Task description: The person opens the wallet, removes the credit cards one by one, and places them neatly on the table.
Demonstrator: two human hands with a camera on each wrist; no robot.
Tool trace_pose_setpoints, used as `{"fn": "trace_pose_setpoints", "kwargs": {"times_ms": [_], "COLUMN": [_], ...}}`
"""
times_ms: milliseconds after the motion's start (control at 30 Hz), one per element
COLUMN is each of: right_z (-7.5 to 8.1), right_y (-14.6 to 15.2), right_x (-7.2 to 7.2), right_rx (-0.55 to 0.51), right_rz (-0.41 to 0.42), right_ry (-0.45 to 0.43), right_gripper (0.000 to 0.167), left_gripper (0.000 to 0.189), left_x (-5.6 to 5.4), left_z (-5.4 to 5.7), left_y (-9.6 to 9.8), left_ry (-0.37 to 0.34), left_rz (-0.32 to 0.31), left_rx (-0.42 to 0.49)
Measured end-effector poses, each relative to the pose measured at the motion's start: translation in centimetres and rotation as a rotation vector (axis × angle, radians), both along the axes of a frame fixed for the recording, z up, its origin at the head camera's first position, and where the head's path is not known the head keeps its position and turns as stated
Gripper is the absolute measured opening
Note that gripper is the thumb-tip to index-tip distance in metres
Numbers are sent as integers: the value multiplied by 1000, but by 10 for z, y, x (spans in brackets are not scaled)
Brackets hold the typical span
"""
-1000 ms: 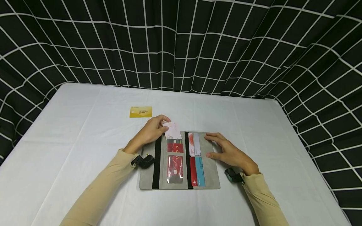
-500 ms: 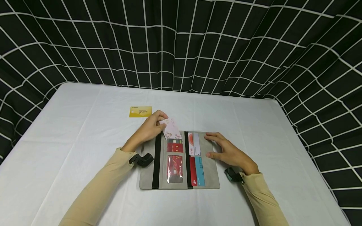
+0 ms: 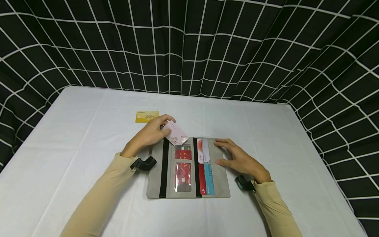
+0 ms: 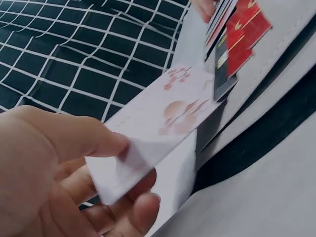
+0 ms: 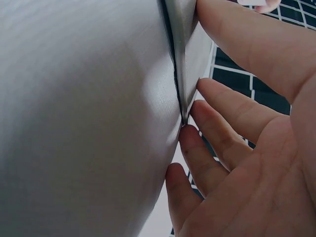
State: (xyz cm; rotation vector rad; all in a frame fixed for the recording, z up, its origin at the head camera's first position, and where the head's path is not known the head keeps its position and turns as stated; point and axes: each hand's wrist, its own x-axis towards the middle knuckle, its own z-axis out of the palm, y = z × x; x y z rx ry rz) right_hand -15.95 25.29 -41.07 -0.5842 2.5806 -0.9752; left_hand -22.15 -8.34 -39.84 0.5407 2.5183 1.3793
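Note:
An open grey card wallet (image 3: 221, 184) with black bands lies on the white table. My left hand (image 3: 152, 133) pinches a pale pink card (image 3: 177, 134) between thumb and fingers above the wallet's top edge. Blossom prints show on this card (image 4: 168, 113) in the left wrist view. Below it, red-and-grey cards (image 3: 183, 177) sit in the middle panel's pockets. My right hand (image 3: 241, 159) rests on the wallet's right edge, its fingers nearly straight; in the right wrist view the fingertips (image 5: 190, 136) touch that edge. White, red and blue cards (image 3: 209, 179) fill the right panel.
A yellow card (image 3: 147, 117) lies flat on the table (image 3: 88, 138), beyond the left hand. A black curtain with a white grid (image 3: 183, 49) hangs behind the table and at its sides.
My left hand has moved up and left, drawing the pink card out of the middle panel's upper pocket and tilting it. The right hand stays in place.

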Motion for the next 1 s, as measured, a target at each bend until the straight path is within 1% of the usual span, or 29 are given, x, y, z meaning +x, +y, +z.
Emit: {"fn": "trace_pose_setpoints", "kwargs": {"times_ms": [133,233,300,367,533,600,733,1000], "right_z": [0,1,1,0,-1,-1,-1,0], "right_y": [0,0,0,0,-2,-3,-3,-2], "right_x": [0,-1,-1,-1,-1,-1,-1,-1], "right_rx": [-3,-10,-13,-14,-16,-17,-11,-2], "right_rz": [-10,-15,-14,-9,-15,-19,-13,-31], "right_ry": [-13,-18,-17,-11,-23,-30,-22,-39], "right_gripper": [70,71,71,70,71,71,71,71], "left_gripper": [35,33,31,31,33,34,36,40], "left_x": [1,1,1,1,-1,-2,-2,-1], "left_z": [5,7,10,12,16,17,18,19], "left_y": [-4,-6,-7,-8,-13,-17,-25,-46], "left_ry": [-5,7,13,5,-47,-51,-33,-35], "left_rz": [-6,-8,-4,6,62,93,145,192], "left_rx": [-31,-44,-42,-26,56,80,87,104]}}
